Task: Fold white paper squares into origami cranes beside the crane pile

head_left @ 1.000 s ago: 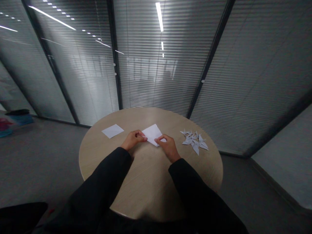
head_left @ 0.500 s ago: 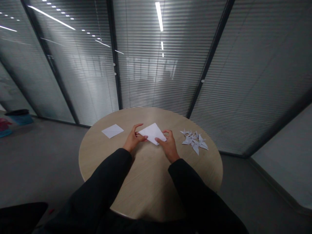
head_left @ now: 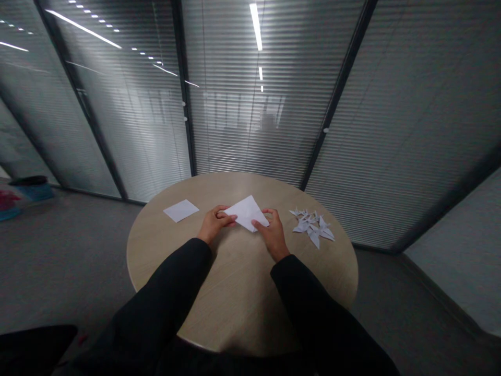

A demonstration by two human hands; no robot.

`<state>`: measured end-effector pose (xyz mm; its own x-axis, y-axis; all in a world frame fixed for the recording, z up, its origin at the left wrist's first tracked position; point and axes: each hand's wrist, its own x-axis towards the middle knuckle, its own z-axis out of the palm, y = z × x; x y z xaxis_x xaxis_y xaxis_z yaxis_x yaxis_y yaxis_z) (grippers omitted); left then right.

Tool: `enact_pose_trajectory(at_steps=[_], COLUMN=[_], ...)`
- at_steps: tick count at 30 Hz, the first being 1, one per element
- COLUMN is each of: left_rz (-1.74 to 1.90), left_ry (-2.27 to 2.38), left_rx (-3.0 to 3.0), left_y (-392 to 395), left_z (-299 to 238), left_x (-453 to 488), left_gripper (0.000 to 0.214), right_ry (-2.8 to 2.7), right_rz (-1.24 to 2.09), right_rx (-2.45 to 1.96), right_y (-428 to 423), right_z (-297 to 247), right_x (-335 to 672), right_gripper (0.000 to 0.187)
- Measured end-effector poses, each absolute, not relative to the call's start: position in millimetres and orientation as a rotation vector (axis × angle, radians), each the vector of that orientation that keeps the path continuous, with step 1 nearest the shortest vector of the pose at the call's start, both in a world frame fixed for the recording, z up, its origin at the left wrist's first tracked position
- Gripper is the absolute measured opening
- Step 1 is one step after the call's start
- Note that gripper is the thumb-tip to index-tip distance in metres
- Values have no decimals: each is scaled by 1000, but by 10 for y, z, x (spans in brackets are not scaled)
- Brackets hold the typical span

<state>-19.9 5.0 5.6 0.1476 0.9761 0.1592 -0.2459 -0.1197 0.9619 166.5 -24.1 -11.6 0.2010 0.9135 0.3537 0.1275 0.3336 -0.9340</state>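
Observation:
A folded sheet of white paper (head_left: 247, 211), roughly diamond-shaped, is held between my two hands over the middle of the table. My left hand (head_left: 215, 222) pinches its left corner, thumb on top and fingers curled behind. At the lower right edge, my right hand (head_left: 273, 234) grips it with the thumb pressed on its face; the fingers behind are partly hidden. Another flat piece of white paper (head_left: 180, 210) lies to the left of my left hand. To the right of my right hand sits a cluster of several folded white paper cranes (head_left: 313, 225).
The round wooden table (head_left: 235, 297) stands close to a glass partition with blinds (head_left: 250, 136). On the floor at far left is a blue bin with a dark rim (head_left: 33, 189). A dark object (head_left: 35, 347), perhaps a chair, shows at the lower left.
My left index finger, raised before, has come down against the paper's left corner. The folded paper and my right hand have shifted very slightly to the right.

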Motion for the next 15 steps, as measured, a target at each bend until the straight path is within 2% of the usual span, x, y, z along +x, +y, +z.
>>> enact_pose_trajectory(at_steps=[4,15], left_rz=[1277,1338], left_ry=[819,859], left_rx=[1188,1211], left_y=[75,65], left_z=[59,79], left_x=[-219,-216], left_gripper=[46,48], right_ry=[-1245,-1251], right_rz=[736,709], right_rx=[-1102,-1100], right_y=[-242,-206], right_z=[-115,-135], right_x=[1688,1713], right_gripper=[47,45])
